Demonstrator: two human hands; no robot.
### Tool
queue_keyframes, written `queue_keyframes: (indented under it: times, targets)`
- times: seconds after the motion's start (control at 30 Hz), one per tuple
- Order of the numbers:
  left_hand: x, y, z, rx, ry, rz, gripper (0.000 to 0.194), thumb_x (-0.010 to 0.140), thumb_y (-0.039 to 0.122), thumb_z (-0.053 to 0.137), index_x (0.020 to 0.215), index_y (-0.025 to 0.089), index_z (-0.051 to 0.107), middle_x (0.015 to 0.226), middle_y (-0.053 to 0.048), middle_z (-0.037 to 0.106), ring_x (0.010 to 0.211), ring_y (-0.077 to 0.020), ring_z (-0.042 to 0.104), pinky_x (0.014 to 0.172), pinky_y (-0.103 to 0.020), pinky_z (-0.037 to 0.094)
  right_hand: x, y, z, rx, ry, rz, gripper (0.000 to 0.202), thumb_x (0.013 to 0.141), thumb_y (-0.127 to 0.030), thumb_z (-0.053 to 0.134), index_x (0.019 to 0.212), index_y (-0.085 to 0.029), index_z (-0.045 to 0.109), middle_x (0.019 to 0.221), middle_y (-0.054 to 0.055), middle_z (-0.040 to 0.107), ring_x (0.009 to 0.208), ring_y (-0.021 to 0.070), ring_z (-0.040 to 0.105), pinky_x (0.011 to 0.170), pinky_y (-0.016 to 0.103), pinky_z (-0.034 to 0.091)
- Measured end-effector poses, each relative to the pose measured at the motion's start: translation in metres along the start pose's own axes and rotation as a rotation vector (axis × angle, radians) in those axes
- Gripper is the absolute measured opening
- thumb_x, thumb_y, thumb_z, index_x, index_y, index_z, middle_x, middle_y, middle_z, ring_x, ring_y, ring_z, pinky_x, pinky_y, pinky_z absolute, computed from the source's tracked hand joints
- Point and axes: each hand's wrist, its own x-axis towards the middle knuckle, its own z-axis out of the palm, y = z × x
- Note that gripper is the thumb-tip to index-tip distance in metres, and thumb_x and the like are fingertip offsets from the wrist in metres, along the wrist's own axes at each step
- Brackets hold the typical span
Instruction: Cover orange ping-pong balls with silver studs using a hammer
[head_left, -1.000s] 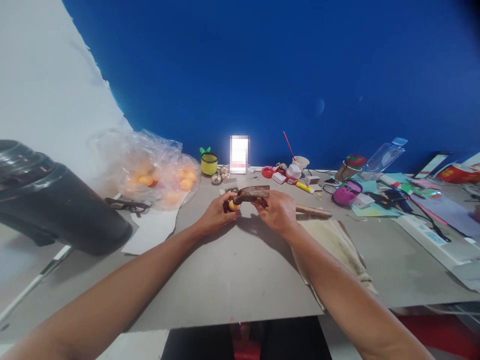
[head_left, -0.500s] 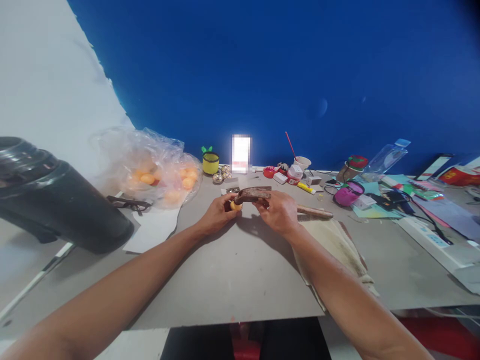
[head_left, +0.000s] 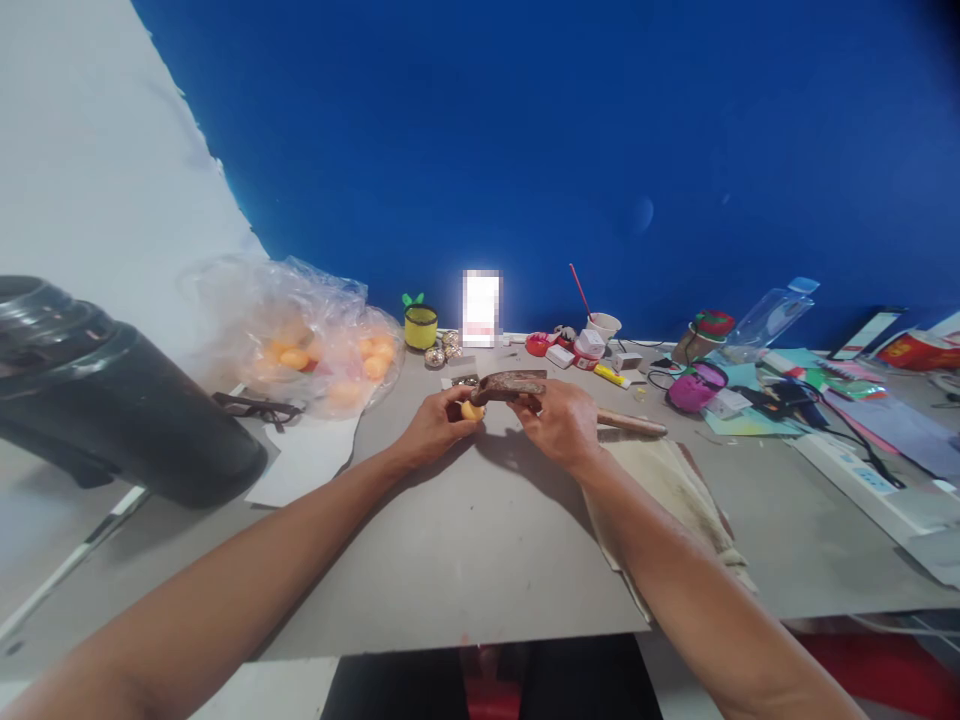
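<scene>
My left hand [head_left: 437,430] pinches a small orange-yellow ball [head_left: 472,411] between thumb and fingers, just above the grey table. Close over the ball is the dark, rusty head of a hammer [head_left: 504,386], its blunt end beside my left fingertips. My right hand [head_left: 561,420] is closed around the hammer near its head. The wooden handle [head_left: 634,423] sticks out to the right beyond that hand. Whether the hammer touches the ball I cannot tell. Behind my left fingers lies a small patterned piece [head_left: 466,381], partly hidden.
A clear bag of orange balls [head_left: 375,358] and a dark flask [head_left: 127,400] stand left. Shiny gold balls [head_left: 434,357] and a yellow pot [head_left: 421,327] sit behind. A folded cloth [head_left: 660,490] lies under my right forearm. A power strip [head_left: 862,480] is at right.
The hammer's head has shifted slightly right and up from the ball, and more of the ball shows. Both hands keep their grips almost in place.
</scene>
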Motion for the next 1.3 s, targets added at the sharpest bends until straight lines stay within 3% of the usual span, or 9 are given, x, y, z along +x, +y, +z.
queue_keyframes:
  times: [0.3, 0.53, 0.77, 1.13, 1.3]
  targets:
    - [-0.002, -0.001, 0.0, -0.079, -0.001, -0.008, 0.036, 0.072, 0.025, 0.075, 0.107, 0.016, 0.069, 0.096, -0.004, 0.071, 0.084, -0.0168, 0.066, 0.076, -0.03, 0.052, 0.003, 0.002, -0.004, -0.033, 0.086, 0.047, 0.02, 0.087, -0.037, 0.066, 0.085, -0.019, 0.076, 0.077, 0.008, 0.074, 0.073, 0.0224, 0.066, 0.067, 0.03, 0.04]
    - [0.002, -0.005, -0.002, -0.139, 0.049, -0.011, 0.044, 0.069, 0.02, 0.078, 0.112, 0.018, 0.065, 0.097, -0.004, 0.071, 0.085, -0.0162, 0.065, 0.076, -0.031, 0.052, 0.001, 0.001, -0.001, -0.022, -0.037, 0.017, 0.018, 0.089, -0.036, 0.065, 0.086, -0.021, 0.075, 0.076, 0.006, 0.074, 0.071, 0.0219, 0.065, 0.066, 0.031, 0.038]
    - [0.003, -0.011, -0.004, -0.112, 0.072, -0.006, 0.042, 0.07, 0.023, 0.078, 0.11, 0.018, 0.064, 0.095, -0.004, 0.071, 0.084, -0.0164, 0.066, 0.08, -0.034, 0.053, 0.002, 0.004, -0.004, -0.04, 0.036, 0.019, 0.022, 0.089, -0.038, 0.064, 0.088, -0.019, 0.076, 0.078, 0.009, 0.074, 0.073, 0.0232, 0.065, 0.068, 0.032, 0.039]
    - [0.003, -0.005, -0.002, -0.088, 0.053, -0.006, 0.039, 0.066, 0.019, 0.077, 0.104, 0.018, 0.066, 0.092, -0.002, 0.069, 0.077, -0.0145, 0.063, 0.07, -0.03, 0.05, 0.001, -0.001, -0.004, -0.029, -0.113, 0.026, 0.018, 0.089, -0.036, 0.064, 0.089, -0.021, 0.074, 0.08, 0.007, 0.075, 0.074, 0.0219, 0.064, 0.067, 0.03, 0.037]
    - [0.002, -0.003, -0.002, -0.058, 0.085, -0.012, 0.038, 0.069, 0.02, 0.076, 0.106, 0.018, 0.065, 0.087, -0.001, 0.068, 0.078, -0.0152, 0.063, 0.071, -0.03, 0.051, 0.002, 0.002, -0.005, -0.067, -0.053, 0.032, 0.024, 0.091, -0.037, 0.06, 0.085, -0.019, 0.074, 0.079, 0.01, 0.073, 0.073, 0.0225, 0.062, 0.068, 0.031, 0.036]
